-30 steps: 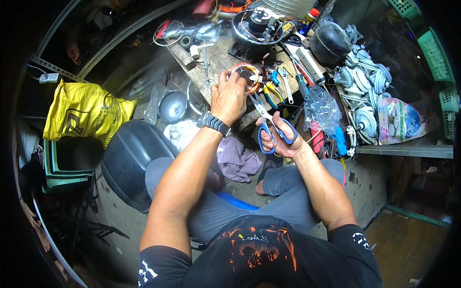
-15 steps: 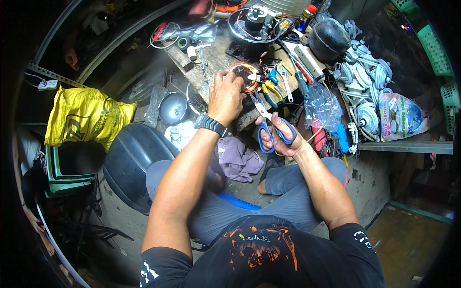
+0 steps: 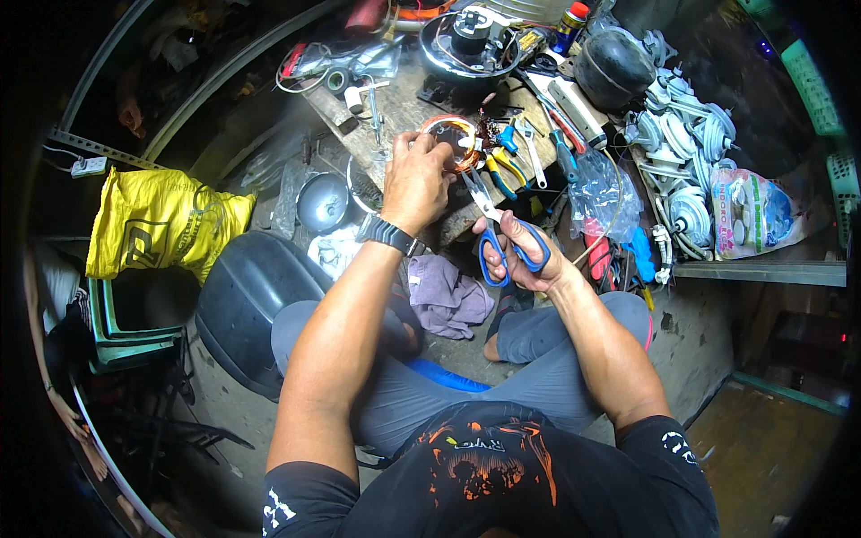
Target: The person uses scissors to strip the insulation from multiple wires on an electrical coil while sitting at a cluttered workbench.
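My left hand [image 3: 418, 184], with a watch on its wrist, grips the near left edge of a ring-shaped copper wire coil [image 3: 466, 160] on the wooden worktop [image 3: 401, 106]. Its fingers are bent and pressed together; the fingertips are partly hidden. Blue-handled scissors [image 3: 485, 203] are in my right hand [image 3: 545, 267], with fingers and thumb at the handle loops. The scissors' blades stand slightly apart and point up toward the coil, close to my left hand. Just right of the coil lie yellow-and-blue pliers [image 3: 505, 170] and a wrench [image 3: 533, 154].
Beyond the coil stands a round motor housing [image 3: 470, 49]. White plastic parts [image 3: 679, 148] are heaped at the right, beside a clear plastic bag [image 3: 603, 193]. A metal bowl [image 3: 322, 202], a yellow sack [image 3: 161, 220] and a black plastic shell [image 3: 256, 300] sit at the left. A purple cloth [image 3: 447, 298] lies between my legs.
My left hand has shifted slightly left and down. My right hand has brought the scissors a little to the left, and the blades look slightly wider apart.
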Motion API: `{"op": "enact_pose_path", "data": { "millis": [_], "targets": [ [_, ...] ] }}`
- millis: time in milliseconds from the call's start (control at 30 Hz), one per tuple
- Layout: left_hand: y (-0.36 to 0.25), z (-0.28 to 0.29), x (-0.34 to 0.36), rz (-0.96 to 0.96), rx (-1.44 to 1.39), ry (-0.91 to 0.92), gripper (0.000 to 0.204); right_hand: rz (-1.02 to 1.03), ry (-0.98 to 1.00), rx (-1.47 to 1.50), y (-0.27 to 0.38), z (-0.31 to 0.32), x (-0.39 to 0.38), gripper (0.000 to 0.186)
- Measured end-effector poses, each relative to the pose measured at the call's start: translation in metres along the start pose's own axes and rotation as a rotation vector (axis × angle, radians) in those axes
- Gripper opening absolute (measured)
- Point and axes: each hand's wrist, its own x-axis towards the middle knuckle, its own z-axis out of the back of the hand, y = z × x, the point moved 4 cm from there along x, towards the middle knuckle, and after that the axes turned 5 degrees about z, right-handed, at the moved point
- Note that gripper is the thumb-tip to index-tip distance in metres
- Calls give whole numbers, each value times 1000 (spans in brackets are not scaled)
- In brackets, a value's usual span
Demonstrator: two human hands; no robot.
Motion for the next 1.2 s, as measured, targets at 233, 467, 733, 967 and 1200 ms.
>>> {"op": "enact_pose_path", "data": {
  "millis": [233, 467, 733, 967, 1200],
  "targets": [
    [4, -2, 0, -71, -38, -9, 23, -37, 17, 115, 2, -2, 4, 58],
    [9, -4, 3, -152, -69, -30, 21, 105, -163, -570, -2, 7, 31, 40],
    [6, -1, -4, -43, -162, -14, 19, 281, -400, -1242, 21, 3, 32, 66],
    [4, -11, -7, -58, -84, -197, 18, 315, -317, -1297, 32, 19, 38, 68],
    [2, -15, -3, -28, -148, -211, 10, 103, -176, -1028, 49, 37, 43, 46]
  ]
}}
